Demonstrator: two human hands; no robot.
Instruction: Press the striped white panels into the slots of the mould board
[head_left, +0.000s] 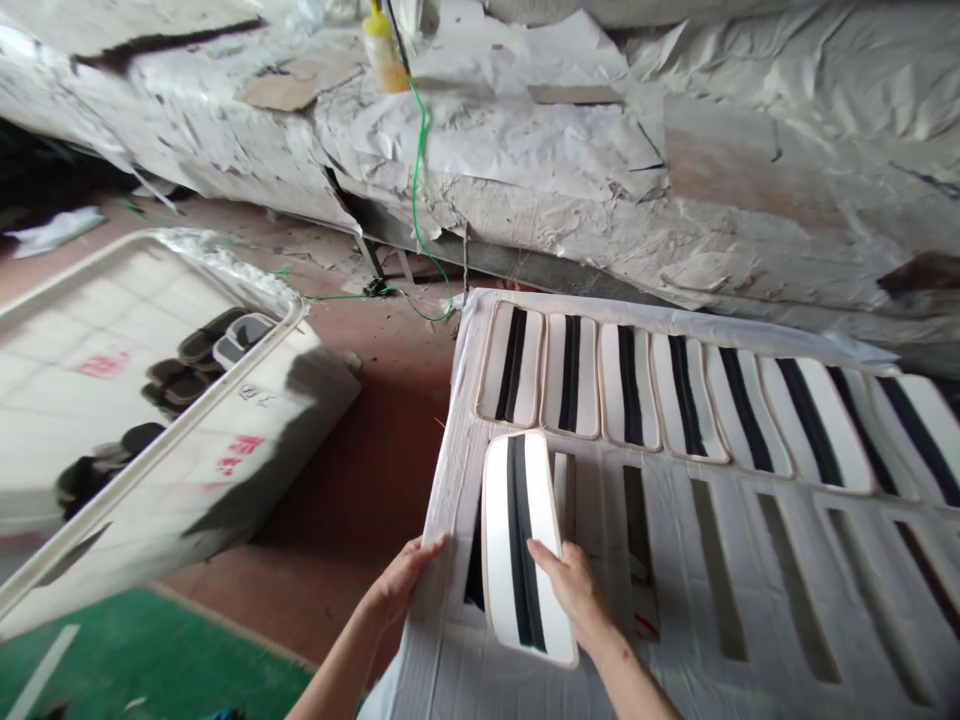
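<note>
My right hand (574, 590) grips the right edge of a white pad (499, 550), with the thumb on its face. The pad has rounded corners, a beige bound edge and a black strip down its middle. It is held tilted above the near left part of a white-covered slotted board (600, 670). My left hand (405, 575) is closed at the board's left edge, its fingertips on the rim and some fingers hidden. Along the far side lies a row of several similar pads (570, 375), side by side, each with a black strip.
Left of the board stands a large white bin (315, 420) with several dark rounded pieces (176, 385) inside. Behind runs a long bench (510, 150) under torn, crumpled covering, bearing a yellow-capped bottle (384, 50). A green cord (415, 190) hangs down to the reddish floor.
</note>
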